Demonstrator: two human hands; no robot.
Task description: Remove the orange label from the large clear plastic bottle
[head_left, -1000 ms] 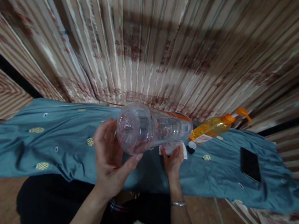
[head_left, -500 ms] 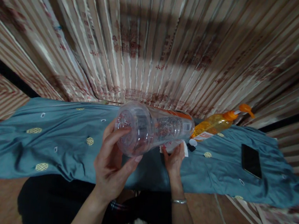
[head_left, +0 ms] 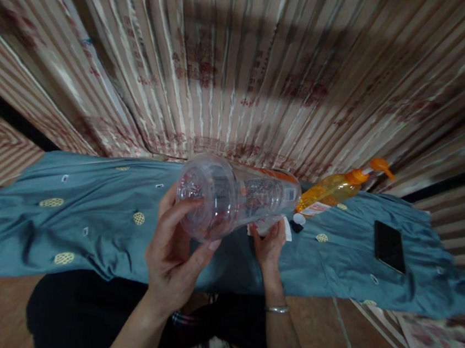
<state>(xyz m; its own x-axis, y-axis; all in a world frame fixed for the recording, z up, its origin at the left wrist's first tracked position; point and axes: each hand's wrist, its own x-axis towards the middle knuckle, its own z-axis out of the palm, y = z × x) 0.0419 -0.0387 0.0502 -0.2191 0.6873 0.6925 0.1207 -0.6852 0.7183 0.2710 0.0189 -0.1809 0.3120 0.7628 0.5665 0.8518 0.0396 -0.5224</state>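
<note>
Striped curtains hang behind a low surface draped in a blue cloth [head_left: 86, 219] dotted with small yellow patches. Near the cloth's front edge, at its middle, I see my left hand [head_left: 174, 251] curled around the base of a clear plastic bottle [head_left: 234, 196], which lies sideways above the cloth with its base toward me. My right hand [head_left: 269, 244] pinches a white label [head_left: 287, 229] under the bottle's far end. Just beyond lies an orange pump bottle [head_left: 334, 190], tilted near the back edge. Toward the right end rests a black phone [head_left: 390, 247].
</note>
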